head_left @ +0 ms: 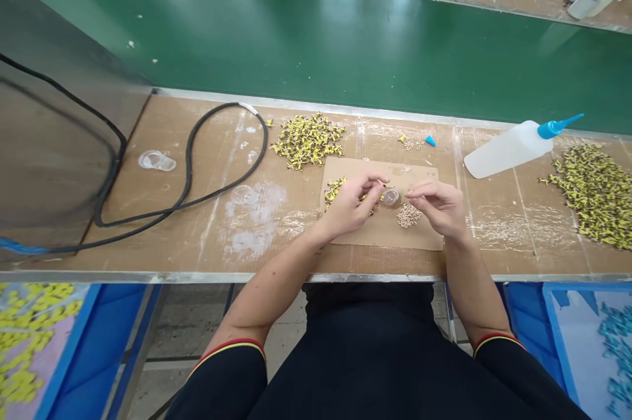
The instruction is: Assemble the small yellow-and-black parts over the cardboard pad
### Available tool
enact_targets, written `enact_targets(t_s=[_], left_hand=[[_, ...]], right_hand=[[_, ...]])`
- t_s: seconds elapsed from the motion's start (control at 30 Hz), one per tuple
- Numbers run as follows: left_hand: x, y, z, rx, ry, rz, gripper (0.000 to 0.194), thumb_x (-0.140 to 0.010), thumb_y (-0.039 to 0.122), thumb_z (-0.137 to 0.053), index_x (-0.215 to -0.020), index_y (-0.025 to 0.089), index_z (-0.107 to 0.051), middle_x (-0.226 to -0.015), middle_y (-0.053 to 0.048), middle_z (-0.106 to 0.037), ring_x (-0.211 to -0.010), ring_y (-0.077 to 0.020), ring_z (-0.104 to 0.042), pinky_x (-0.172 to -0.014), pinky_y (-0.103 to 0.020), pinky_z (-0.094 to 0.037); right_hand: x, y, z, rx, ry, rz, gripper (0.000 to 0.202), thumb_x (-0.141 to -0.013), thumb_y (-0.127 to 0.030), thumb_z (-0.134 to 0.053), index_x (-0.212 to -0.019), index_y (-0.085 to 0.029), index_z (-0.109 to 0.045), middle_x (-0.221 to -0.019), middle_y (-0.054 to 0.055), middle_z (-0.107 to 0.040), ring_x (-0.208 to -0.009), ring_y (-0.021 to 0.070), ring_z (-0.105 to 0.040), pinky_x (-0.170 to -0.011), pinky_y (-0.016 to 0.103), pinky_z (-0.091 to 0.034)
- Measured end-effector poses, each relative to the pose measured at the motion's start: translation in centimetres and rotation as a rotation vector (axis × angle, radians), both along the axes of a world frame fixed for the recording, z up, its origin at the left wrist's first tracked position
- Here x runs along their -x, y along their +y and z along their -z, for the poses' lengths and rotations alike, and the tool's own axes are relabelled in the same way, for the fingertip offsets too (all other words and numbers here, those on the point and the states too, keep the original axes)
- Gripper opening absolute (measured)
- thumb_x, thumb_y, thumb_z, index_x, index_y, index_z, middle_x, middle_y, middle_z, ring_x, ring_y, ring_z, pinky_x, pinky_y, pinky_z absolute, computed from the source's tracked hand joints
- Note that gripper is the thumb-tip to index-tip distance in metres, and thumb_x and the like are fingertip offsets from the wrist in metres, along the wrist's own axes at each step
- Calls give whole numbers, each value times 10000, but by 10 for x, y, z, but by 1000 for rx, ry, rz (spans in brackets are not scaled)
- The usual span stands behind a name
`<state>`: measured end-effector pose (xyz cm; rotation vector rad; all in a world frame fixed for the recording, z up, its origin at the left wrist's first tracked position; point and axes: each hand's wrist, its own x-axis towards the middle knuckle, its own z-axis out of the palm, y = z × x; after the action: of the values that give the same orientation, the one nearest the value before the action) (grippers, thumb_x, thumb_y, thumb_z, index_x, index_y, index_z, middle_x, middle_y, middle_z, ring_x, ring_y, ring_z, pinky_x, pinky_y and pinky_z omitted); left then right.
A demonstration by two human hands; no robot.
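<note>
My left hand (356, 204) is closed in a pinch above a cardboard sheet (385, 236). A tiny dark-tipped piece shows at its fingertips, too small to name. My right hand (439, 205) pinches with thumb and fingers together; anything in it is too small to make out. Between the hands stands a small round clear dish (390, 197) with something brownish in it. Just below the dish lies a little heap of small pale pieces (409, 215). Small yellow and dark pieces (334, 191) lie on the sheet, partly hidden by my left hand.
Behind the sheet is a pile of yellow pieces (309, 140); a larger yellow pile (595, 193) lies far right. A white squeeze bottle (511, 149) lies on its side. A blue cap (430, 141) sits near the back. A black cable (189, 163) loops at left.
</note>
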<state>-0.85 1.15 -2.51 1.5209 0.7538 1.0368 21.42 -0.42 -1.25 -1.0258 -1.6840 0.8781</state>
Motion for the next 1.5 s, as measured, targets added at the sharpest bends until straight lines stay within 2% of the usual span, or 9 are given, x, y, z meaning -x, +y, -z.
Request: enact_targets(t_s=[0.1, 0.23, 0.37, 0.57, 0.73, 1.03, 1.27, 1.5], left_hand=[[-4, -4, -2, -50, -32, 61, 215, -1045, 385, -511, -1118, 197, -584, -807, -2, -673, -641, -88, -642, -647, -219, -532], [-4, -4, -6, -117, -11, 71, 151, -1039, 291, -507, -1015, 193, -620, -852, -35, -730, -754, -121, -698, -737, -254, -564], [-3, -5, -8, -122, -2, 72, 140, -1020, 262, -514, -971, 190, -624, -869, -47, -744, -761, -129, -703, -736, -263, -565], [-3, -5, -11, -203, 83, 81, 208, -1024, 294, -515, -927, 199, -674, -843, -43, -742, -737, -134, -666, -737, -272, -537], [-4, -5, -12, -182, 115, 107, 169, -996, 305, -584, -949, 195, -704, -898, -50, -770, -785, -148, -689, -755, -267, -538], [-3, -3, -10, -180, 102, 63, 215, -970, 332, -615, -852, 189, -723, -779, -27, -741, -664, -116, -616, -676, -242, -491], [-4, -1, -9, -148, 70, 39, 149, -904, 244, -618, -815, 172, -712, -735, -18, -731, -624, -102, -571, -630, -228, -449], [-5, -2, -9, -70, 81, 31, 178, -898, 275, -613, -811, 168, -726, -750, -19, -742, -623, -96, -568, -628, -226, -440]], right_hand=[[7, -2, 2, 48, 140, -44, 77, -880, -363, -786, -880, -289, -808, -808, 34, -810, -767, 202, -747, -685, 366, -625], [12, -2, 4, 71, 252, -60, 88, -843, -369, -833, -840, -288, -798, -802, 28, -797, -749, 185, -740, -686, 350, -629], [14, -1, 2, 46, 195, -35, 170, -812, -415, -853, -763, -272, -775, -775, 30, -730, -715, 168, -683, -649, 332, -593], [13, -2, 3, 23, 133, -47, 206, -819, -452, -840, -763, -265, -772, -719, 14, -649, -641, 148, -595, -575, 306, -517], [15, -2, 4, -1, 118, -66, 167, -837, -427, -833, -794, -273, -788, -719, 0, -646, -626, 129, -594, -563, 285, -500], [17, -6, 4, -79, 7, -15, 87, -882, -362, -783, -846, -289, -814, -754, 22, -707, -665, 152, -630, -582, 305, -515], [22, -6, 1, -161, -92, -2, 89, -931, -317, -725, -885, -256, -770, -780, 25, -714, -646, 141, -620, -576, 289, -519], [22, -4, 1, -240, -134, -25, 77, -964, -260, -678, -898, -249, -716, -796, 18, -702, -653, 140, -626, -563, 282, -509]])
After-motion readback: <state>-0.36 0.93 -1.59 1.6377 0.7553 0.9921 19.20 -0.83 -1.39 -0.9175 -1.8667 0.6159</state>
